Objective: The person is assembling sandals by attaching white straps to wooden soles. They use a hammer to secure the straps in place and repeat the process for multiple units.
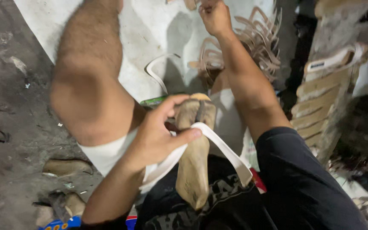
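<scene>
Pinching the white strap (218, 147) over the sandal sole (194, 166) pointing away, my left hand (158, 136) holds; right hand (215, 17) grips far straps (252, 47).

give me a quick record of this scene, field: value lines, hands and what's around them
left hand: left hand pinching a white strap against a tan shoe form
right hand: right hand stretched out to the far edge of a pile of tan straps; grip unclear
loose strap: white, curved, lying on the pale sheet
right side: stack of soles
floor: dark, littered with scraps
</scene>
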